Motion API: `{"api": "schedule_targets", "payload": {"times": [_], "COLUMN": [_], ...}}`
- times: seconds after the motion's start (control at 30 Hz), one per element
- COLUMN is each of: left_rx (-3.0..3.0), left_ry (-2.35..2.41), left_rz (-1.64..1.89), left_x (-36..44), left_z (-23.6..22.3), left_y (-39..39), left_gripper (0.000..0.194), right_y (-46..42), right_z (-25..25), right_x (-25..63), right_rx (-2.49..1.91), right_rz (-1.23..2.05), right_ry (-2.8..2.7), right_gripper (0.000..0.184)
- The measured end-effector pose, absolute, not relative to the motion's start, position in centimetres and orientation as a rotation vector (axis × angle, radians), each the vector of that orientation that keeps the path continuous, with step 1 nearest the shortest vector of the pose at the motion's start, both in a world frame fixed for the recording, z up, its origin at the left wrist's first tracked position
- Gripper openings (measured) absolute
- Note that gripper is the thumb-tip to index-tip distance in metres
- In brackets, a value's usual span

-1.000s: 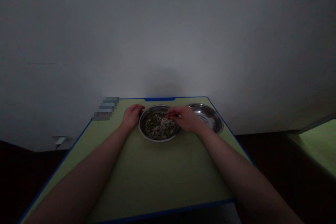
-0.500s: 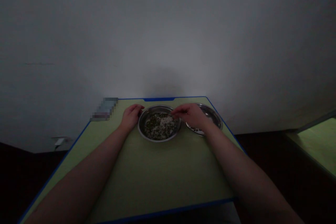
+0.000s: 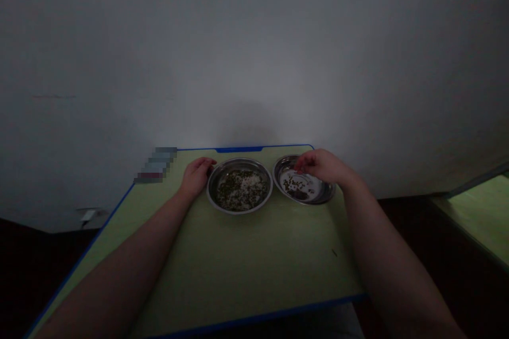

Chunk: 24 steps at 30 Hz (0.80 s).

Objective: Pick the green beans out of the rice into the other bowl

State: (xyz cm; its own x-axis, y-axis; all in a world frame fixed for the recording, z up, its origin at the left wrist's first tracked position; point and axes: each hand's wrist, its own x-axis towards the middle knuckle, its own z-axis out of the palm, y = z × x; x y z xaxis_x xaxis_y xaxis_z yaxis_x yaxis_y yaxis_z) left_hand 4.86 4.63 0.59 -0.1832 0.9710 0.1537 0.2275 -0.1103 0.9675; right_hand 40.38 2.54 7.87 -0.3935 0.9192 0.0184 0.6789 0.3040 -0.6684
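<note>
Two round steel dishes stand side by side at the far end of a green table (image 3: 222, 259). The left dish (image 3: 239, 207) holds a mix of dark beans and white grains. The right dish (image 3: 324, 196) holds a few dark beans. My left hand (image 3: 196, 175) rests against the left dish's left rim with its fingers curled on the edge. My right hand (image 3: 320, 165) hovers over the right dish, fingertips pinched together and pointing down; what they hold, if anything, is too small to see.
A blurred flat object (image 3: 156, 165) lies at the table's far left corner. A blue rim (image 3: 238, 149) edges the table, which stands against a plain grey wall. Another green surface (image 3: 481, 212) shows at the right. The scene is dim.
My right hand has moved from over the left dish to over the right dish. The left hand has stayed on the left dish's rim.
</note>
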Motion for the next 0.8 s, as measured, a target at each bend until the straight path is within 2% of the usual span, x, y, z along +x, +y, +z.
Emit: {"api": "schedule_targets", "payload": {"times": [0.2,0.4,0.8], "left_rx": [1.396,1.367,1.381], "left_ry": [1.440,1.447,1.486], "left_rz": [1.350,1.367,1.337], "left_x": [4.8,4.9,5.0], "left_z": [0.6,0.6,0.9], "left_y": [4.6,4.6,4.5], "left_gripper": [0.025,0.025,0.025], "right_y": [3.3,3.1,3.1], "right_z": [6.7,6.7,6.9], "right_x": [41.4,41.8,42.1], "right_rx": [-1.373,-1.353,-1.214], "right_rz": [1.076,1.242,1.375], "right_ry": [-2.037,-1.903,-1.817], "right_gripper": [0.016,0.023,0.025]}}
